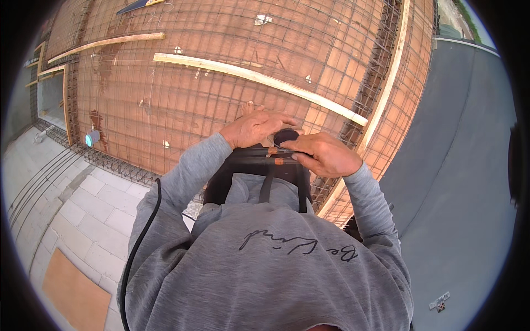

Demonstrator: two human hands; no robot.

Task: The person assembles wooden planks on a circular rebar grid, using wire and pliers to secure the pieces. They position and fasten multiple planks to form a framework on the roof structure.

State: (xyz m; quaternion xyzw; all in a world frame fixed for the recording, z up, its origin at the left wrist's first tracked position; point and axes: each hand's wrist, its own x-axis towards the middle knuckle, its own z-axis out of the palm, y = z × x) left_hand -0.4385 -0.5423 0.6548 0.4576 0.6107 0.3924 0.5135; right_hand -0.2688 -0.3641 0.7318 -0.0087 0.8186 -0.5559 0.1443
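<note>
My left hand (256,129) reaches in from the left, its fingers stretched out flat toward the right and its thumb hidden. Opposite it, my right hand (327,154) has its fingers curled and pressed at the edge of a dark round thing (285,135), whose kind I cannot make out. Just below the hands, two dark bars with orange bands (271,160) lie crosswise in front of my lap, close to the right thumb. Dark straps (267,185) run down over my grey clothing. Beneath the hands spreads a steel rebar mesh (210,105).
Brown formwork boards (127,77) lie under the mesh. A pale wooden batten (259,80) crosses it ahead, another (389,71) runs along the right. Beyond is a dark grey surface (447,138). Pale blocks (88,215), a brown board (76,292) and a blue-white cylinder (92,138) are left.
</note>
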